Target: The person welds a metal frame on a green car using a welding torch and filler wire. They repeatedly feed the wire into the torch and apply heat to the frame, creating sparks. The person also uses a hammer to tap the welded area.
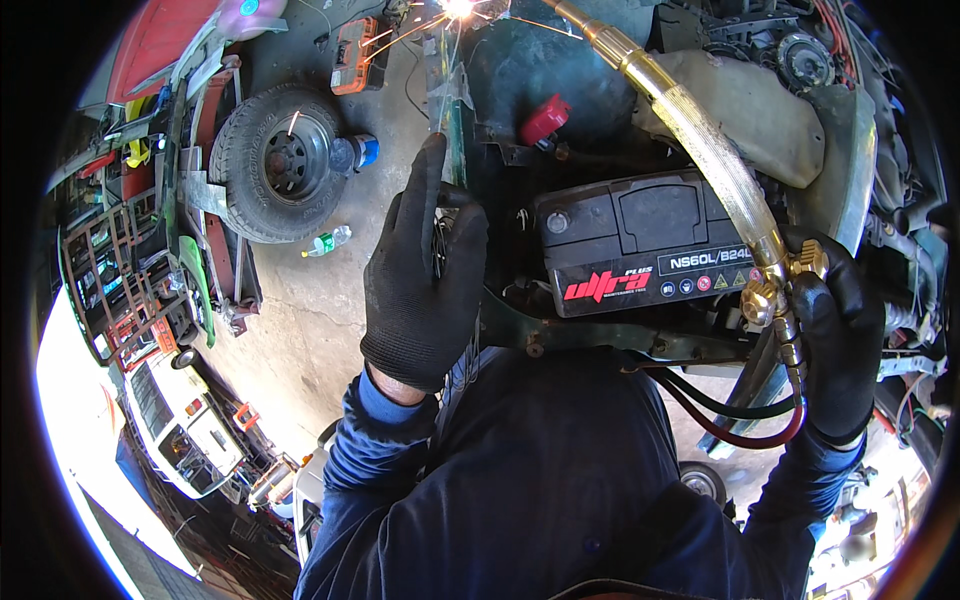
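The brass torch [705,135] slants from the right side of the frame up to bright sparks [460,9] at the top, so heating the metal strip [447,105] looks like the step now. The next move likely calls for steady, slow hands. The right hand [845,335] wraps its fingers round the torch by the knobs [808,260]. The left hand [420,280] points up, finger and thumb apart; I can't tell if it grips anything.

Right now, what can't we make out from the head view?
Head view, all:
Gold knurled metal torch: tip cut off by top edge.
Bright sparks: source washed out by white glare.
Black rectangular battery: right end behind torch.
Black-gloved left hand: overlap hides any contact with green metal strip.
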Available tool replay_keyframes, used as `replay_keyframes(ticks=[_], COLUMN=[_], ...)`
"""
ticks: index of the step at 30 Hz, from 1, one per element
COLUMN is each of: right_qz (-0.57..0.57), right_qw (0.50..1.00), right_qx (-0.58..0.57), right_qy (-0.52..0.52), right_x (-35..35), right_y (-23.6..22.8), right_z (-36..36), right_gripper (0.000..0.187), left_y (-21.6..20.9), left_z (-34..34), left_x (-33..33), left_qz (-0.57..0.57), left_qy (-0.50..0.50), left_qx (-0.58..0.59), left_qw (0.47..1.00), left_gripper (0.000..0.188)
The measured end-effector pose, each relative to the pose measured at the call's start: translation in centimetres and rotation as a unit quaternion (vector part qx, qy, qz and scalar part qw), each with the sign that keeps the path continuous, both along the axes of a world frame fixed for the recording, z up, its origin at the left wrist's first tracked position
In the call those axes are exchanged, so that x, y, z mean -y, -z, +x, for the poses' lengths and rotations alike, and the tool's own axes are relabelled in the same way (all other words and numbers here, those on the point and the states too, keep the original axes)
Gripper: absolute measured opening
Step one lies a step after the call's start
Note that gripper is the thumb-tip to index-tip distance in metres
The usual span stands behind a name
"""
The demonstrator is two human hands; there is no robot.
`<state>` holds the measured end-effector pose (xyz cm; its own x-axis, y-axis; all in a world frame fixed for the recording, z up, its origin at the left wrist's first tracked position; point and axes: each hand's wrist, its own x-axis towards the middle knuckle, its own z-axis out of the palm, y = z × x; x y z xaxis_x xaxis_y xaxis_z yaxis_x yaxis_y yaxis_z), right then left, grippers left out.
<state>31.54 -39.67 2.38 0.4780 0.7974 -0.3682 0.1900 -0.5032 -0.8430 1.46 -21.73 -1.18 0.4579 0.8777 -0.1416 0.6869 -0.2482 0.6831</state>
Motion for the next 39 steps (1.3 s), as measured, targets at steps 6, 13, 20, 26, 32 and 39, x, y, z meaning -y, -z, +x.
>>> replay_keyframes(ticks=[6,13,20,26,32,39], right_qz=[-0.003,-0.004,-0.006,-0.007,-0.005,0.006], right_qw=[1.000,1.000,1.000,1.000,1.000,1.000], right_qx=[-0.003,-0.009,0.008,0.006,0.002,0.002], right_qy=[0.003,0.005,-0.002,-0.006,0.004,0.001], right_x=[-0.01,0.09,0.03,-0.02,0.10,0.12], right_y=[-0.25,-0.11,-0.10,-0.27,-0.28,-0.18], right_z=[-0.10,-0.07,-0.13,-0.14,-0.24,-0.36], right_gripper=[0.043,0.044,0.046,0.048,0.045,0.040], left_y=[-0.03,-0.02,0.14,-0.03,-0.01,0.04], left_z=[-0.06,-0.02,0.07,0.14,0.06,0.04], left_x=[-0.02,0.05,0.04,0.03,-0.03,-0.05], left_qz=[0.007,0.001,-0.001,0.006,0.012,-0.004], left_qy=[0.004,0.000,-0.006,-0.001,0.002,-0.007], left_qx=[-0.016,0.006,0.017,0.011,-0.001,0.007], left_qw=[1.000,1.000,1.000,1.000,1.000,1.000], left_gripper=[0.061,0.062,0.062,0.061,0.061,0.061])
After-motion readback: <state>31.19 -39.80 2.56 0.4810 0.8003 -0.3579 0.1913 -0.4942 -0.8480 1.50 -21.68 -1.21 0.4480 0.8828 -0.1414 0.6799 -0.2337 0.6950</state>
